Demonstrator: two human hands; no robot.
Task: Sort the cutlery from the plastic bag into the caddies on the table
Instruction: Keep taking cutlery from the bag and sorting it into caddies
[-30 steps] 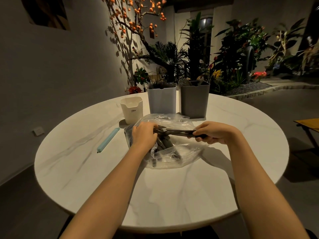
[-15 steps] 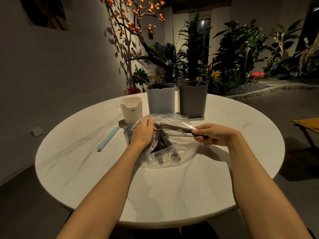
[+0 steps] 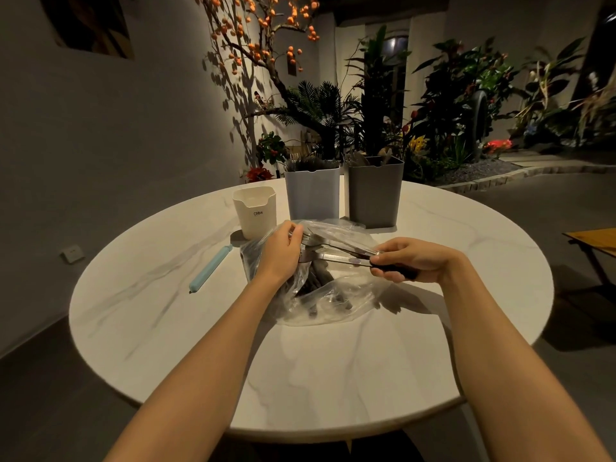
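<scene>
On the marble table [image 3: 333, 378], my right hand [image 3: 413, 261] has drawn the cutlery bunch [image 3: 336, 253] further out; my left hand [image 3: 283, 251] seemingly pinches fork heads above the bag [image 3: 333, 305].

A pale blue clip [image 3: 210, 269] lay on the round marbled surface [image 3: 333, 378]. Behind stood a branch with orange berries [image 3: 266, 25], leafy plants [image 3: 466, 105], a wall picture [image 3: 88, 25] and a wall socket [image 3: 72, 253].
</scene>
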